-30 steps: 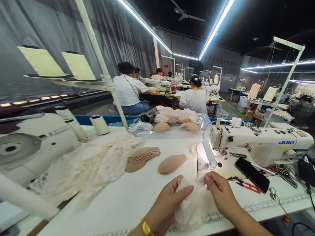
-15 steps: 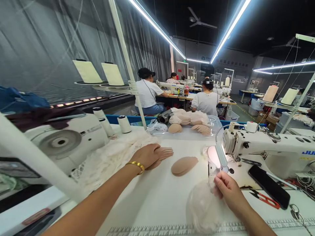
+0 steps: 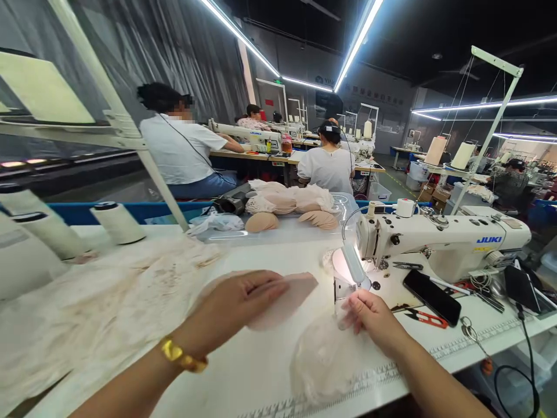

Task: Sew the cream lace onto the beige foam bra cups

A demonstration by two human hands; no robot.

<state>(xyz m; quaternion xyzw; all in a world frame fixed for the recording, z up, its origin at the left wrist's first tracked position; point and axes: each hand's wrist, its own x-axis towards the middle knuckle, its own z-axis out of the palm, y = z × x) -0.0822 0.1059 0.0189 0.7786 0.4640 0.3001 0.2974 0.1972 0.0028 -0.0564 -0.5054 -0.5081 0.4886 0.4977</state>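
My left hand (image 3: 239,302), with a gold bracelet at the wrist, is closed on a beige oval pad (image 3: 289,299) above the white table; motion blurs it, so I cannot tell how many layers it has. My right hand (image 3: 369,316) pinches the upper edge of a sheer whitish lace piece (image 3: 324,360) that lies on the table by the printed ruler. Just beyond the right fingers, a small lamp (image 3: 353,264) lights pale fabric at the needle area of the white sewing machine (image 3: 452,238).
White lace fabric (image 3: 126,296) covers the left side. A clear tray (image 3: 217,233) at the back holds pads and lace. A black phone (image 3: 431,297) and red snips (image 3: 426,318) lie right. Thread cones (image 3: 117,222) stand left. Two people in white sit ahead.
The view has turned right and moved closer. My left hand has shifted from the fanned pads to the oval pad farther right. The right hand keeps its pinch on the lace.
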